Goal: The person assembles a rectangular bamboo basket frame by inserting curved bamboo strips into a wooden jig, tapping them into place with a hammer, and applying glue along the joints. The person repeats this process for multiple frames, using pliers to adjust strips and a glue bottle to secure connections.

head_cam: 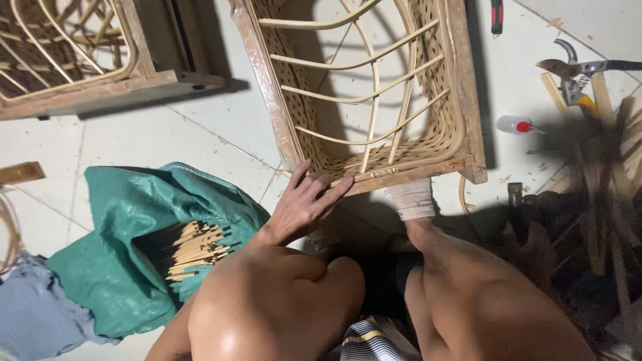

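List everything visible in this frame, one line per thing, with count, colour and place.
rattan frame: one, tan cane in a wooden border, centre top, lower edge under the left hand
second rattan frame: one, tan, top left
green sack: one, teal, lower left, open
cane sticks: a bundle, pale tan, inside the sack mouth
grey cloth: one, blue-grey, bottom left
glue bottle: one, clear with red tip, on the floor at right
pruning shears: one, metal, top right
tiled floor: white, with scattered shavings
left hand: one, flat on the frame's lower edge
right hand: out of view; a blurred dark shape at right cannot be identified
knees: two, bare, bottom centre
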